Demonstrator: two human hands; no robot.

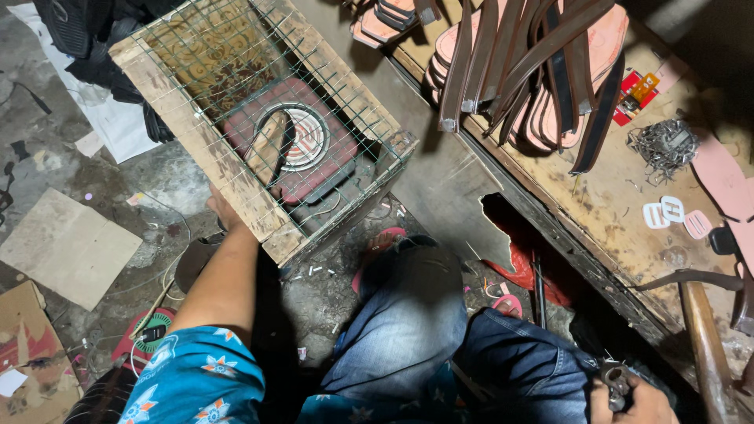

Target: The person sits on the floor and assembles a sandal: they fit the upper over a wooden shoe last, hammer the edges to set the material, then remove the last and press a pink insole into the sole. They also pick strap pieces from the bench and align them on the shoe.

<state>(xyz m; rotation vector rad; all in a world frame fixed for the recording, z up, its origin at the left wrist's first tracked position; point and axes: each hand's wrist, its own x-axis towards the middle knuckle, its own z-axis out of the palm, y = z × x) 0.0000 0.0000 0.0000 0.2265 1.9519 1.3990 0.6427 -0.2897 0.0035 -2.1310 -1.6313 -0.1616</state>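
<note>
My left hand [221, 210] reaches down beside the near left edge of a wooden crate [206, 149] covered with green wire mesh; most of the hand is hidden behind the crate. Inside the crate sits a red electric coil heater [302, 141] with a sandal sole [267, 148] resting on it. My right hand [635, 399] is at the bottom right, fingers closed around a dark metal tool [615, 382] that looks like pliers. My jeans-clad knees [408, 314] fill the lower middle.
A worn workbench [605, 196] at the right holds pink sandal soles with brown straps [526, 63], a pile of metal buckles [664, 145] and white buckles [664, 212]. Cardboard pieces [67, 247], dark clothing [94, 39] and scraps lie on the concrete floor at the left.
</note>
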